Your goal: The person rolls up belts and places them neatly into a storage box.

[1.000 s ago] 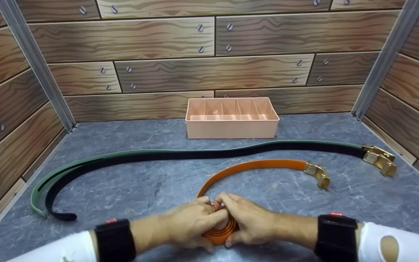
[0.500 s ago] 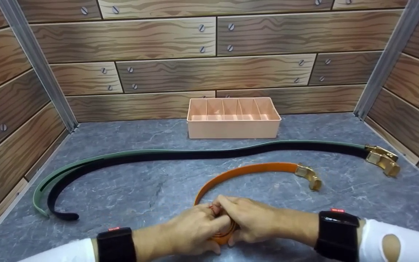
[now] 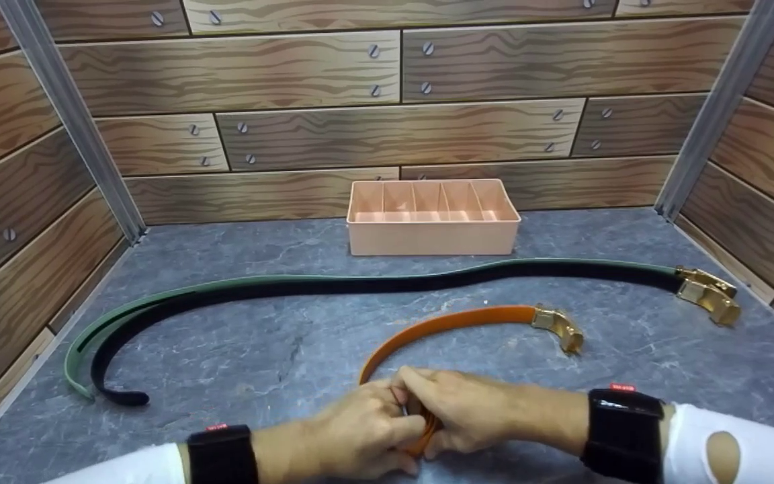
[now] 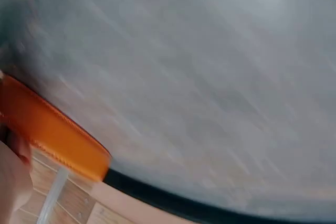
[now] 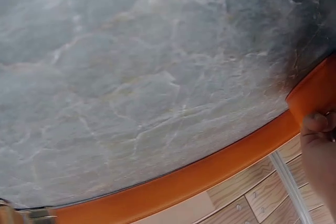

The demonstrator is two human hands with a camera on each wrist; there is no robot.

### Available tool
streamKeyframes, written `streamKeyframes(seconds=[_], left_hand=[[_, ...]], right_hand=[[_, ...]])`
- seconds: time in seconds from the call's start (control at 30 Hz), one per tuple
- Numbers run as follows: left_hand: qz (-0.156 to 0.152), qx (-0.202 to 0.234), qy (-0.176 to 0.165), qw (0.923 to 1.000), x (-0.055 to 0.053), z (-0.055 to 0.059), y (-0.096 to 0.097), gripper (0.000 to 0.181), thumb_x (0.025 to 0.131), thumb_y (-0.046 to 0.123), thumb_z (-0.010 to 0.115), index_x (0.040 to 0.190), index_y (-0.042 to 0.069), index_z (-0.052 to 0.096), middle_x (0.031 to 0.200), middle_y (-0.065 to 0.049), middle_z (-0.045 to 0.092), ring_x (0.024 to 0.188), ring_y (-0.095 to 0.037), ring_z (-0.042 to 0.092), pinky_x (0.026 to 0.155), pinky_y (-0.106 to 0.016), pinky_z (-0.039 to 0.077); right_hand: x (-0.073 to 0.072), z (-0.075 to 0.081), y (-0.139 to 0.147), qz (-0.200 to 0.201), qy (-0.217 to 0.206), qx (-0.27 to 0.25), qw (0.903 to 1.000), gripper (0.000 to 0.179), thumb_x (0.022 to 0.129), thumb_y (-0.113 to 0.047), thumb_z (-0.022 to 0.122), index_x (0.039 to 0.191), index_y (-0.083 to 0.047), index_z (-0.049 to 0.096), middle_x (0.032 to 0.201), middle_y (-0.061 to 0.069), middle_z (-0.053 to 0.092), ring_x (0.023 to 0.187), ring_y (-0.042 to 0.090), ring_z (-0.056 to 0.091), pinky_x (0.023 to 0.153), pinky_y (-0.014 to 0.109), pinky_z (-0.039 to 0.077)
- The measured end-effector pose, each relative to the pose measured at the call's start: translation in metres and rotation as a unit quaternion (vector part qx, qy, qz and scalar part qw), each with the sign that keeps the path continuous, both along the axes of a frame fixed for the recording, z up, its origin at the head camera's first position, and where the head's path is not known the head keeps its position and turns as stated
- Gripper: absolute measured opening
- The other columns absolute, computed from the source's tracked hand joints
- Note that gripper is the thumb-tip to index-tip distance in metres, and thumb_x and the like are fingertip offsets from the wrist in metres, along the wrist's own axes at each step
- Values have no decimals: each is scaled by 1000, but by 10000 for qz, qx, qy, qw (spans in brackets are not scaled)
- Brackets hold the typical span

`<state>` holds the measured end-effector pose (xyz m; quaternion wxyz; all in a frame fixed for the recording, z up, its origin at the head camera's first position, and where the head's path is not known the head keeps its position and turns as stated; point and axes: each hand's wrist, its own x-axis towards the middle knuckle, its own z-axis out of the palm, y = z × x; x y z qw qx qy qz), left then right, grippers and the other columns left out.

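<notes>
An orange belt [image 3: 454, 322] is partly wound into a coil near the table's front. Its loose end arcs back and to the right, ending in a gold buckle [image 3: 560, 327]. My left hand [image 3: 363, 430] grips the coil from the left, fingers curled round it. From the right, my right hand [image 3: 471, 410] holds the same coil, and the two hands meet over its top. Most of the coil is hidden behind the fingers. In the right wrist view the orange strap [image 5: 199, 179] runs away from the hand toward the buckle [image 5: 31, 214].
A green belt [image 3: 132, 301] and a black belt [image 3: 333, 287] lie side by side across the table [image 3: 246, 356], gold buckles [image 3: 709, 294] at the right. Behind them stands a pink divided box [image 3: 433, 235] against the wood-patterned wall [image 3: 306, 134].
The orange belt's buckle end has drawn in leftward and slightly toward me. Both hands have stayed on the coil, shifting slightly toward me, and less of the coil shows between them.
</notes>
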<state>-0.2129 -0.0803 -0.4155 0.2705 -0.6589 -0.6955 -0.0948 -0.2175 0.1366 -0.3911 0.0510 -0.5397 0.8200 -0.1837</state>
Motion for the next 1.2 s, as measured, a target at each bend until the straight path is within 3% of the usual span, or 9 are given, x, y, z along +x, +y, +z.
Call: streamKeyframes(seconds=[0.13, 0.23, 0.37, 0.53, 0.77, 0.93, 1.1, 1.2], left_hand=[[218, -570, -62, 9981, -2, 5, -4, 44, 76, 53, 77, 86, 19, 52, 70, 13, 53, 70, -3, 56, 78, -22, 41], [149, -935, -191, 9953, -5, 9, -8, 41, 77, 49, 77, 85, 18, 51, 72, 11, 55, 74, -4, 57, 77, -23, 40], [-31, -628, -214, 9978, -3, 6, -6, 36, 78, 43, 78, 77, 18, 53, 66, 10, 53, 68, -6, 54, 74, -22, 39], [89, -71, 75, 9999, 1, 1, 2, 36, 82, 48, 75, 71, 20, 55, 64, 12, 55, 63, -4, 54, 74, -22, 40], [-127, -832, 58, 9964, -8, 5, -4, 35, 79, 47, 77, 71, 19, 57, 70, 10, 62, 68, -7, 57, 73, -25, 38], [-225, -743, -52, 9970, -7, 1, -4, 32, 77, 42, 79, 71, 19, 58, 70, 10, 60, 66, -8, 55, 72, -25, 37], [94, 7, -192, 9998, -3, -3, -1, 39, 76, 43, 81, 63, 20, 52, 63, 12, 54, 62, -5, 52, 68, -22, 35], [326, 29, -279, 9991, -4, 1, 1, 43, 77, 50, 79, 62, 21, 50, 60, 14, 51, 60, -2, 49, 68, -21, 34]], right_hand=[[-1, 1, 2, 51, -125, 43, 9999, 65, 72, -19, 88, 117, -14, 42, 111, -5, 56, 107, 5, 56, 97, 24, 49], [-2, 2, 2, 54, -187, 201, 9996, 64, 73, -19, 87, 117, -15, 41, 112, -5, 56, 109, 5, 56, 98, 25, 48], [-2, 5, 3, 35, -78, 394, 9992, 63, 74, -21, 87, 116, -15, 41, 110, -5, 56, 105, 4, 56, 94, 22, 49], [-1, 3, 3, 173, 326, 278, 9989, 65, 71, -26, 88, 116, -13, 44, 107, -4, 55, 103, 4, 55, 95, 21, 49], [-1, 0, 4, 304, 297, 208, 9989, 66, 69, -23, 89, 116, -14, 43, 105, -4, 54, 99, 5, 55, 93, 19, 47], [2, 1, 2, 260, 349, 306, 9986, 65, 70, -22, 88, 116, -14, 43, 103, -4, 53, 97, 4, 55, 90, 16, 47], [4, 4, -2, -53, 424, 371, 9984, 63, 71, -20, 87, 117, -14, 44, 106, -6, 53, 103, 5, 56, 96, 23, 49], [3, 6, -2, -222, 265, 419, 9985, 60, 73, -17, 86, 116, -15, 44, 108, -6, 55, 104, 5, 57, 96, 22, 49]])
